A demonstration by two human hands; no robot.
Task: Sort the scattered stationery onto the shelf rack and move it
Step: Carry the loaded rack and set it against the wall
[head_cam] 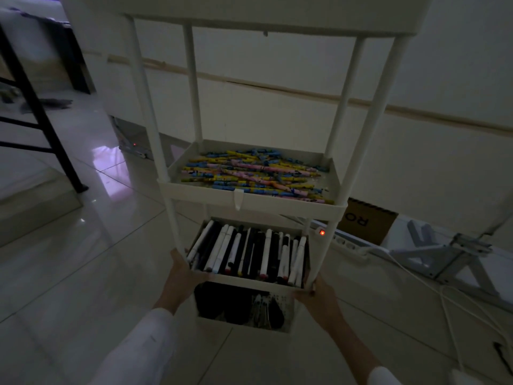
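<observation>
You are facing a tall white shelf rack [251, 195] that stands on the glossy tiled floor [69, 259] in dim light, with the white wall [277, 107] close behind the rack. The rack's middle tray [251, 201] holds a loose heap of colourful pencils [255, 173]. The tray below it [244, 282] is packed with black and white markers [247, 254] lying side by side, and the lowest tray [244, 323] holds dark items too dim to identify. To the right of the rack, a brown cardboard box [366, 220] sits by the wall, with a white power strip [341, 240] showing a lit red switch beside it. Your left hand [180, 276] grips the left edge of the marker tray, and your right hand [319, 295] is closed on that tray's right corner.
</observation>
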